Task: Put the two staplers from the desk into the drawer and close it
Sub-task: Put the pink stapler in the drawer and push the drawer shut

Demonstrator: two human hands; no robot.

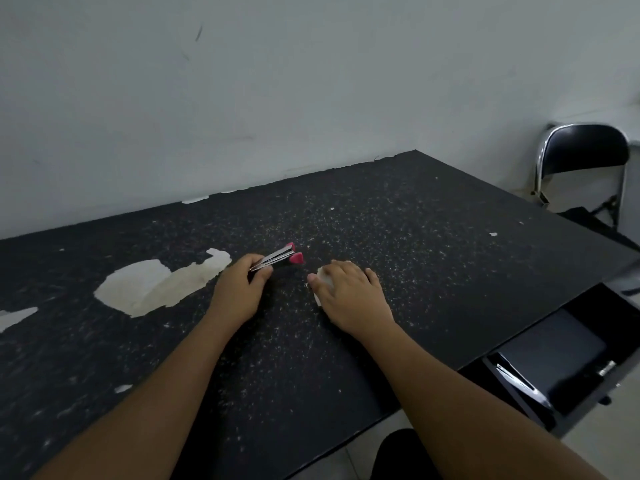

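A: Where are the two staplers now?

B: Both are on the desk [398, 237], near the middle of the frame. The left hand [239, 292] is closed around the back end of the red stapler [278, 258]; its metal arm and red tip stick out toward the upper right. The right hand [349, 292] lies over the white stapler [323, 278], fingers curled on it. I cannot tell if it is truly gripped or only covered.

A: And the drawer?

B: The drawer [568, 355] is open at the lower right of the frame, with dark things already inside.

A: What could go wrong, in your opinion?

B: The red stapler looks open like a mouth, so it may swing or slip when it is lifted by the back end only. Also the drawer is well apart from the hands, to the right, so the left arm must cross over. If a stapler lands on the things inside and stands too high, I think the drawer may not close.
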